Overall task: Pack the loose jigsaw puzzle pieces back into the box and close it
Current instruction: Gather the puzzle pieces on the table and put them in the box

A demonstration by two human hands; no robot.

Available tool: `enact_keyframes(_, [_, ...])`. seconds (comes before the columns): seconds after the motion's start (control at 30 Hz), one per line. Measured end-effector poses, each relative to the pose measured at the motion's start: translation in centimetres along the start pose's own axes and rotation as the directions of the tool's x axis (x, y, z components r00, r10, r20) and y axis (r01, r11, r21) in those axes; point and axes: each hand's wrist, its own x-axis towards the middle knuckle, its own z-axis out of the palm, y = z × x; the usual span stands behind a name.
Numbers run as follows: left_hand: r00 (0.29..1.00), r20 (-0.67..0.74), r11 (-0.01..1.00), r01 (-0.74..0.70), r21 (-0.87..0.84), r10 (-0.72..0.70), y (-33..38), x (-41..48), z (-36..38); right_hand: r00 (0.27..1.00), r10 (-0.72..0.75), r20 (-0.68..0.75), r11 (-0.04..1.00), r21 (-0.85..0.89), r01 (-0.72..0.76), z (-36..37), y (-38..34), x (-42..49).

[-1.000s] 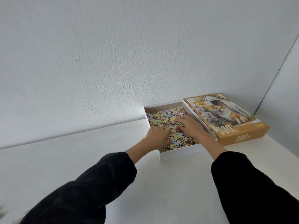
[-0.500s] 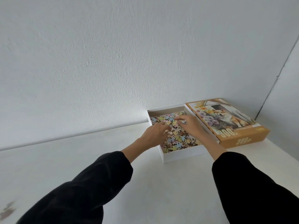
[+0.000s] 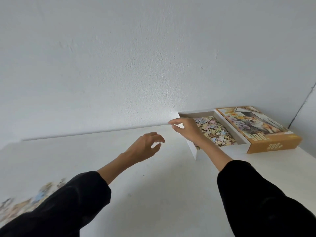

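Left hand [image 3: 145, 147] hovers above the white table [image 3: 153, 194], fingers loosely curled and spread, grasping nothing. Right hand [image 3: 186, 128] is raised at the near-left corner of the shallow white cardboard box base [image 3: 192, 149], thumb and fingers apart in a loose pinch shape; whether a piece is held between them cannot be determined. Both forearms emerge from black fabric sleeves [image 3: 265, 199].

Hidden or unclear items:
- The right forearm covers the near part of the box base interior.
- A blurred patch of pastel loose puzzle pieces [image 3: 22, 202] lies on the table at the near left edge, partly cut off by the frame and partly covered by the left sleeve. Individual pieces cannot be counted.

Count: two hands, one box base, one lid, two groups of pieces.

Pastel jigsaw pieces in the box [image 3: 215, 132] form an uneven layer inside the base. One orange-sided rectangular cardboard lid [image 3: 256, 129] lies flat just to the right of the base, touching it, printed with a dog among flowers and the figure 300. Both stand at the far right of the table, against a textured white wall [image 3: 136, 57]. The table surface is smooth and matte.
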Motion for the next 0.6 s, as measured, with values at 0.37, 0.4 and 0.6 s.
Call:
enact_keyframes(0.37, [0.992, -0.042, 0.988, 0.124, 0.087, -0.121, -7.1, -13.0, -9.1, 0.995, -0.030, 0.093, 0.997, 0.075, 0.023, 11.9, -11.2, -1.4])
enact_keyframes(0.4, [0.990, -0.039, 0.986, 0.136, 0.098, -0.133, -7.8, -14.3, -9.8, 0.994, -0.032, 0.103, 0.996, 0.085, 0.023, 13.0, -12.1, -1.7])
enact_keyframes(0.6, [0.972, -0.042, 0.967, 0.234, 0.105, -0.230, -11.3, -21.0, -12.3, 0.986, -0.034, 0.163, 0.991, 0.131, 0.013, 18.8, -16.6, -3.7])
